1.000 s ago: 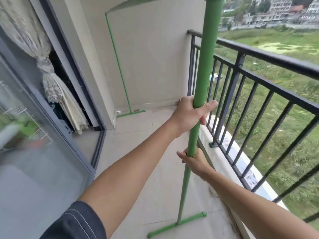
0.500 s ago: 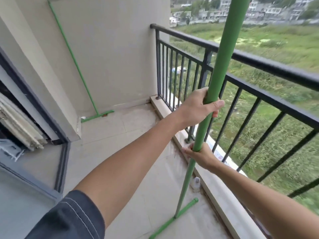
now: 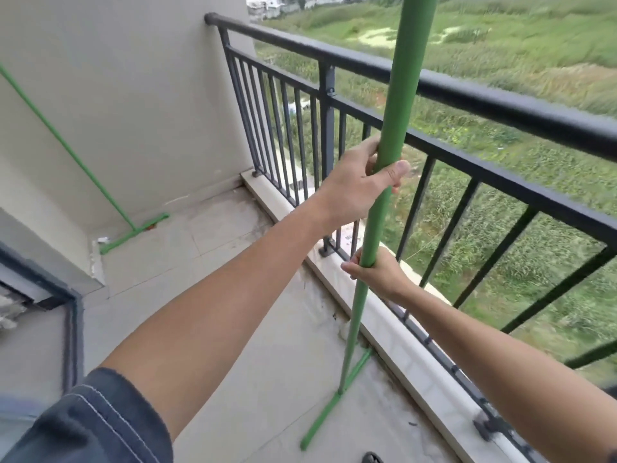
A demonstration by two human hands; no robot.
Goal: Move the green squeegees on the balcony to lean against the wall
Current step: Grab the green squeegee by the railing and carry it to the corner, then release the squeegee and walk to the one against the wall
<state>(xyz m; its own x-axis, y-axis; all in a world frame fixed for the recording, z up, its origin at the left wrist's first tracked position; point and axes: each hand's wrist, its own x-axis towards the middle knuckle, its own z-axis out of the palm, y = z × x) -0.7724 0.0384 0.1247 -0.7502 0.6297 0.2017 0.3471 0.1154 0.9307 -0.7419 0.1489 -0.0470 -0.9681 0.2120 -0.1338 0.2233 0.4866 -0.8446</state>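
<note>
A green squeegee (image 3: 384, 182) is held nearly upright by both hands. The left hand (image 3: 357, 185) is wrapped around the pole at the higher grip, fingers closed behind it and the thumb pressed across the front; the right hand (image 3: 379, 274) is closed around the pole lower down, just beneath the left. The two stacked grips appear chosen so that the long pole can be steered and kept from tipping, the top running out of view far above the fingers. Well below the right hand the crossbar head (image 3: 337, 392) is seen low over the floor (image 3: 217, 259), close to the kerb under the railing (image 3: 467, 91); whether it touches the tiles cannot be told.

The pole is a smooth, round tube with a matte green finish, thicker above the left fingers and slimmer below them. The head is a thin straight bar set across the pole's end. The railing, just beyond the fingers, is dark metal with a rounded top rail and square bars.

Well apart from both hands, to their left, a second green squeegee (image 3: 66, 152) is already leaned against the pale, smooth wall (image 3: 140, 95), its head on the floor at the wall's foot. The held one is judged to be bound for that same wall.
</note>
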